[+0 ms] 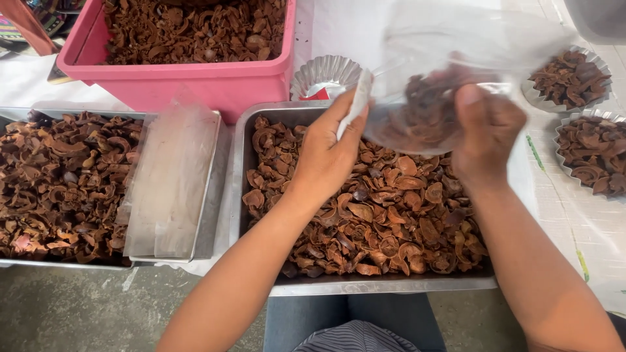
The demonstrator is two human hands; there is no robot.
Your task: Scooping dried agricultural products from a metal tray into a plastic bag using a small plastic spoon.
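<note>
Your work surface (587,221) is covered with a white sheet, and a grey concrete floor (78,313) shows below its near edge. At the far left stands a pink plastic tub (195,81) filled with brown dried husk pieces. To your left, a steel tray (212,195) holds more husk pieces and a stack of clear plastic bags (171,182) lying along its right side. Directly in front of you, a second steel tray (365,285) is filled with the same brown pieces. At the right edge of the surface sit two fluted foil cups (598,62), both filled with husk pieces; an empty foil cup (326,73) stands just behind the centre tray.

You hold a clear plastic bag (450,85) above the far end of the centre tray. It contains a portion of brown pieces, which rest in its lower part between your hands. Your left hand (326,156) pinches the bag's left edge, the fingers (352,130) closed on the plastic. Your right hand (489,133) grips the bag's right side, the thumb pressed against the film and the fingers wrapped behind it, hidden from view.
</note>
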